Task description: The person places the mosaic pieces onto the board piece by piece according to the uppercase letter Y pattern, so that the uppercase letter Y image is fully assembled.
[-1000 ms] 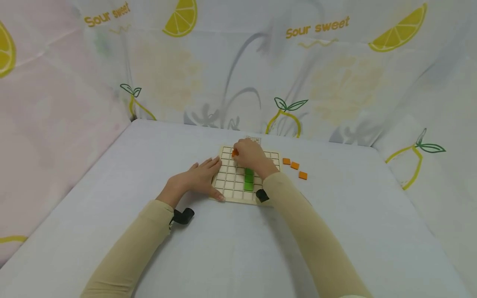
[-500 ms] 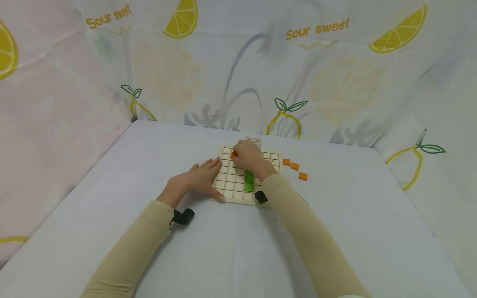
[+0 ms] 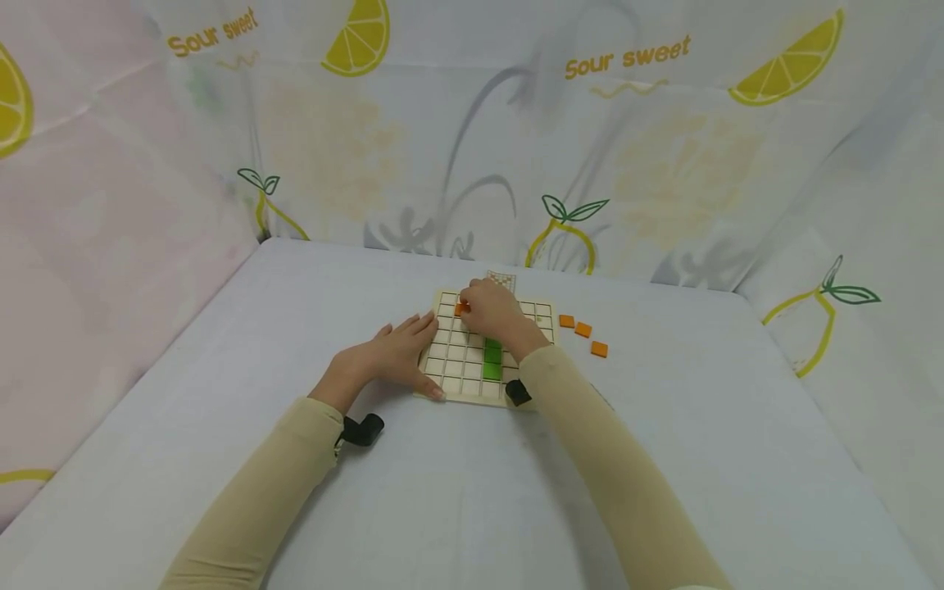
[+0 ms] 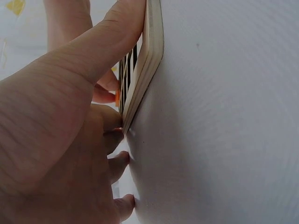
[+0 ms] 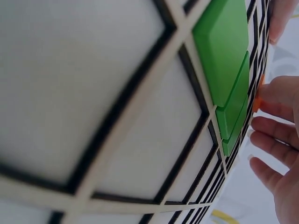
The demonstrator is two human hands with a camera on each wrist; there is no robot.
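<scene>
A pale wooden grid board lies on the white table. My left hand rests at its left side, fingers stretched out and thumb over the near left corner; the left wrist view shows the thumb against the board's edge. Over the far part of the grid, my right hand pinches an orange square tile between thumb and finger, at a cell near the far left. Green tiles sit in a column of cells below that hand, partly hidden by it.
Three loose orange tiles lie on the table right of the board. Behind the board is a small card with a printed grid, partly covered by my right hand. A lemon-patterned cloth closes off the back and sides.
My right hand has shifted slightly toward me and left with the orange tile, which now looks lower against the grid. My left hand stays in place.
</scene>
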